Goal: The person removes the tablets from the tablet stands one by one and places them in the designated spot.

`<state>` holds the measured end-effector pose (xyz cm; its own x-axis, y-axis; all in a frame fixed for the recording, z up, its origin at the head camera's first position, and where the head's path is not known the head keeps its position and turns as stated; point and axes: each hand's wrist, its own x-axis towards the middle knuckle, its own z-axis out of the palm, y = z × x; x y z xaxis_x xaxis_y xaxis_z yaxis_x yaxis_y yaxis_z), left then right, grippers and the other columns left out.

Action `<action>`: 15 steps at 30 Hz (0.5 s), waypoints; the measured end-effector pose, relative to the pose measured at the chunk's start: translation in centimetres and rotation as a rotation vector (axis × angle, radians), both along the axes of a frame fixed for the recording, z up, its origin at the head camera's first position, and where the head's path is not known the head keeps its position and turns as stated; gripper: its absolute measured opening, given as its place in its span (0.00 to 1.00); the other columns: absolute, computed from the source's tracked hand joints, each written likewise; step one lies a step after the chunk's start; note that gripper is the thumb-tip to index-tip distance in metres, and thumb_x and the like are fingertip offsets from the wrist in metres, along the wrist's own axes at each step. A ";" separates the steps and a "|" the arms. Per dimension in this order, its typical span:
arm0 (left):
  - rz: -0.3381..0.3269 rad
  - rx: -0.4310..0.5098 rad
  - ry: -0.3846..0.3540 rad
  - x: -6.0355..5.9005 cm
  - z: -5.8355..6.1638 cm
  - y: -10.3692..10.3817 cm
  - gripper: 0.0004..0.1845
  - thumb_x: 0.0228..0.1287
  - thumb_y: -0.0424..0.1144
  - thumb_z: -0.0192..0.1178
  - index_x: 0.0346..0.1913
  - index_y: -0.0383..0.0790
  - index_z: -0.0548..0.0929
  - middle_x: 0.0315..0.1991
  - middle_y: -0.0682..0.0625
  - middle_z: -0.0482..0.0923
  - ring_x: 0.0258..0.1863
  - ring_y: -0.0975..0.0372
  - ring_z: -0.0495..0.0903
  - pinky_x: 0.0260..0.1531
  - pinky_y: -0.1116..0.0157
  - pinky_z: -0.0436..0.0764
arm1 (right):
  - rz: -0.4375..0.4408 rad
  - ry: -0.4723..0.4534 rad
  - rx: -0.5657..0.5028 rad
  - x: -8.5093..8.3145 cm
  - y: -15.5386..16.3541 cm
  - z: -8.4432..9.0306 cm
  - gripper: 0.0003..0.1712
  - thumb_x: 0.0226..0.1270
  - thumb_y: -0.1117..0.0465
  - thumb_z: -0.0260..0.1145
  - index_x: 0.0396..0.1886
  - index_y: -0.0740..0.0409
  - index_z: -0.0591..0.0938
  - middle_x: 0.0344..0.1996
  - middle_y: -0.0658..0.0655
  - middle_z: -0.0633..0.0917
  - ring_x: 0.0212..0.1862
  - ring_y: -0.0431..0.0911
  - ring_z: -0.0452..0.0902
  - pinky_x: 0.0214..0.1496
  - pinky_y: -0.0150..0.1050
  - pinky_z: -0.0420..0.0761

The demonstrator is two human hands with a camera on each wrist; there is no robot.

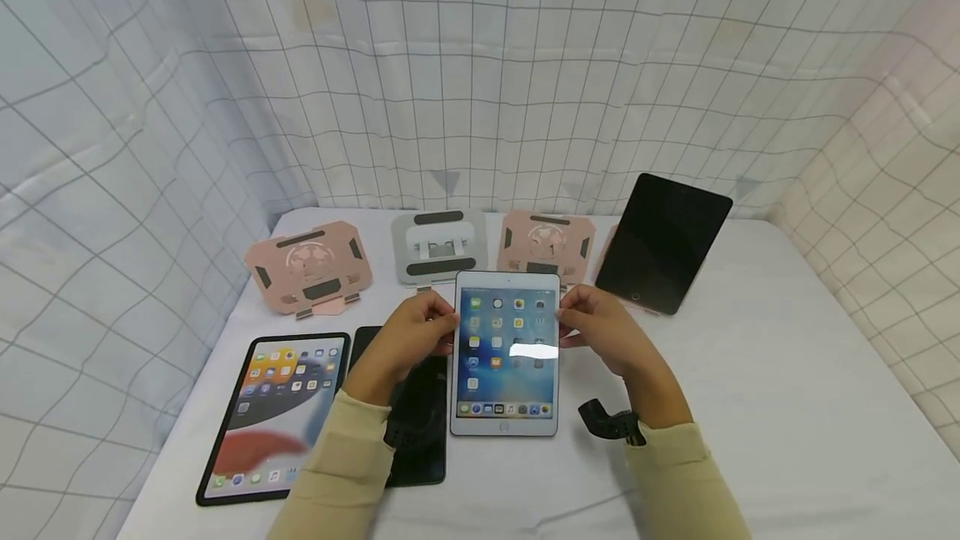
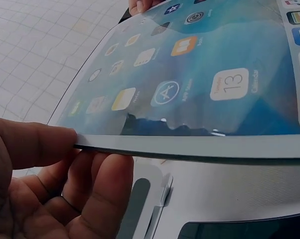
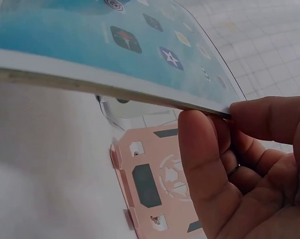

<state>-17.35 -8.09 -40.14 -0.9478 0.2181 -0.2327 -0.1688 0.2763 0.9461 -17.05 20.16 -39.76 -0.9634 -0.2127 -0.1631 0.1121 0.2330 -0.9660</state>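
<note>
Four stands (image 1: 281, 275) line the table's (image 1: 738, 261) far edge, the far-right one carrying a black tablet (image 1: 663, 244); widest stretch of white cloth (image 1: 810, 407) is at right. Two tablets (image 1: 273, 415) lie flat at left. Stands are cut-out plates, three pink, one gray, dark pads (image 1: 442, 267). Glossy white-framed tablet (image 1: 506, 352) is held up between the hands: left hand (image 1: 412, 336) pinches its left edge, right hand (image 1: 603, 327) its right, thumbs (image 2: 40, 144) in front.
</note>
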 end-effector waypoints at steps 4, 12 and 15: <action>-0.003 0.015 -0.027 0.4 -0.2 -0.2 0.04 0.73 0.31 0.55 0.44 0.32 0.75 0.37 0.41 0.75 0.33 0.56 0.76 0.36 0.63 0.85 | 0.015 -0.012 0.003 0.1 -0.1 -0.2 0.04 0.74 0.69 0.55 0.42 0.69 0.72 0.35 0.63 0.78 0.36 0.51 0.76 0.41 0.42 0.86; 0.002 0.024 -0.062 1.1 -0.6 -0.5 0.04 0.73 0.31 0.55 0.44 0.31 0.74 0.37 0.42 0.75 0.33 0.57 0.76 0.34 0.64 0.85 | 0.029 -0.064 -0.004 0.2 -0.4 -1.0 0.05 0.74 0.69 0.54 0.42 0.69 0.73 0.35 0.63 0.78 0.35 0.51 0.77 0.40 0.41 0.86; -0.001 0.024 -0.075 1.2 -0.7 -0.6 0.05 0.73 0.31 0.54 0.44 0.31 0.74 0.36 0.42 0.74 0.33 0.57 0.76 0.33 0.64 0.85 | 0.022 -0.096 -0.013 0.1 -0.5 -1.4 0.05 0.73 0.68 0.55 0.42 0.68 0.74 0.34 0.63 0.78 0.35 0.51 0.77 0.38 0.41 0.86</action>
<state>-16.18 -8.66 -40.82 -0.9275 0.2256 -0.2980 -0.2394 0.2538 0.9372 -16.91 19.69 -41.14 -0.9386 -0.2366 -0.2510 0.1988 0.2236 -0.9542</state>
